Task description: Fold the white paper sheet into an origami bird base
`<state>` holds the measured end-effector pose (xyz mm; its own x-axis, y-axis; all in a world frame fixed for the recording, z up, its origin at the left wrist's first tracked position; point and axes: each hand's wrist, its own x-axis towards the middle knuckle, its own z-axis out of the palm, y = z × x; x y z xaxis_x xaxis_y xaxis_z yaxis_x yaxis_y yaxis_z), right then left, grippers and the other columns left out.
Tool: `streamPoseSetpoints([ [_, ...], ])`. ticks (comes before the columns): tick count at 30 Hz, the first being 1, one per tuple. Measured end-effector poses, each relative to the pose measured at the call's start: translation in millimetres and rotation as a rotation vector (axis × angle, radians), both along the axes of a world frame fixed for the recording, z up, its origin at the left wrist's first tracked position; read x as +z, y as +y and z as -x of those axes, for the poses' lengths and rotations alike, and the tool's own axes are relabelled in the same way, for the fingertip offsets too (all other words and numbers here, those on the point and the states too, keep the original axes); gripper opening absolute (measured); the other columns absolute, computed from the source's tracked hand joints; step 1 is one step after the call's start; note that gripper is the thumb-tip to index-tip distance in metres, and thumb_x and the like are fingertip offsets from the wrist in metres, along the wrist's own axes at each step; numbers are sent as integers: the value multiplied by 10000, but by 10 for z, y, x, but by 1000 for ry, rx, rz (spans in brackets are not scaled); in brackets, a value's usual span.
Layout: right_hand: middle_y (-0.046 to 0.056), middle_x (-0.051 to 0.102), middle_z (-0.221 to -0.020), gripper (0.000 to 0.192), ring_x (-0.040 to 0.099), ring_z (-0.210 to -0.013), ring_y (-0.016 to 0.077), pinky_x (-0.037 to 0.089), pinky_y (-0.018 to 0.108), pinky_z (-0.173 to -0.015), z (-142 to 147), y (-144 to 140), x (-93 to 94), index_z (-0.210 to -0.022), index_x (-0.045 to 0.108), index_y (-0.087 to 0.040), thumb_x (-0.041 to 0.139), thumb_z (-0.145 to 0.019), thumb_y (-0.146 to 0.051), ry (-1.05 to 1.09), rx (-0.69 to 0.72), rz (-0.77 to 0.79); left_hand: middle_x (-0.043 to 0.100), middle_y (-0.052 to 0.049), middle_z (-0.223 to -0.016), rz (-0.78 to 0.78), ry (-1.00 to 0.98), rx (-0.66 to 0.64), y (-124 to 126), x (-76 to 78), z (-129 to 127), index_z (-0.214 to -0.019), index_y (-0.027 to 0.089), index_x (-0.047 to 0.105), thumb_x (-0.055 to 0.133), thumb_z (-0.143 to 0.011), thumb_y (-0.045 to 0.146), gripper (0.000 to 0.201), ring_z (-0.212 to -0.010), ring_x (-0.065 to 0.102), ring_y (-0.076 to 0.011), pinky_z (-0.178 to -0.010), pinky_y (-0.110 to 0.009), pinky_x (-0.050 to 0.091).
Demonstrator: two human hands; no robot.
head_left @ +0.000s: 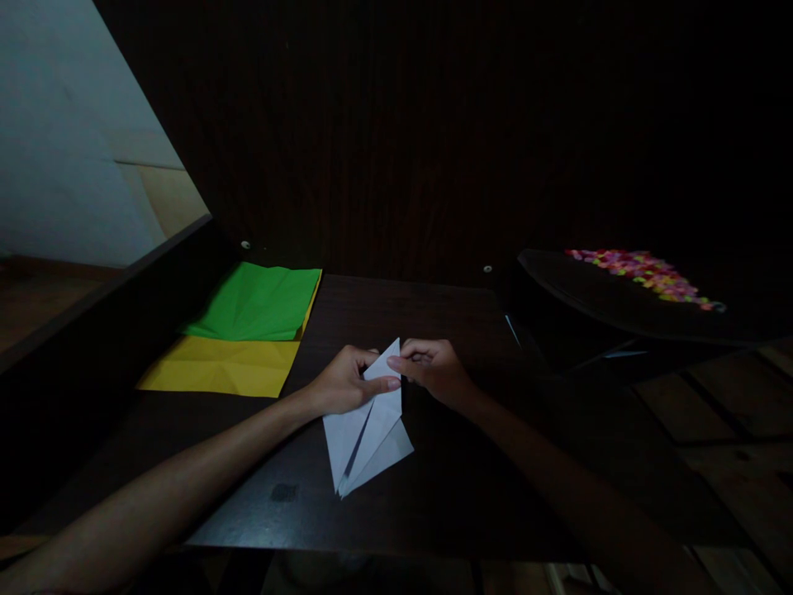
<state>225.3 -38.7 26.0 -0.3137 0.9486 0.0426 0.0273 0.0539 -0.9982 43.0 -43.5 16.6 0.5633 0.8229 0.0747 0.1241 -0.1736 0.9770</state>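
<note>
A sheet of white paper [377,434], folded into a pointed, layered shape, is held just above the dark table. My left hand [353,380] grips its left side, thumb pressed across the front and fingers behind. At the upper right edge, close to the top point, my right hand [434,368] pinches the paper between thumb and curled fingers. A narrow gap runs between the folded flaps toward the lower tip. The fingers behind the paper are partly hidden.
Left of my hands, a creased green sheet [254,302] lies over a creased yellow sheet [223,366] on the dark tabletop [273,463]. A dark upright panel [372,165] closes off the back. Small pink and yellow pieces [644,273] lie on a dark surface at right.
</note>
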Motion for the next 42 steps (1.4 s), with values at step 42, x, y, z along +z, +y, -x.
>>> streamPoseSetpoints([
  [42, 27, 667, -737, 185, 490, -514, 86, 354, 234, -458, -145, 52, 68, -712, 730, -178, 740, -734, -362, 3, 65, -95, 487, 19, -629, 51, 65, -123, -14, 64, 14, -623, 113, 576, 652, -801, 339, 297, -562, 437, -94, -499, -204, 350],
])
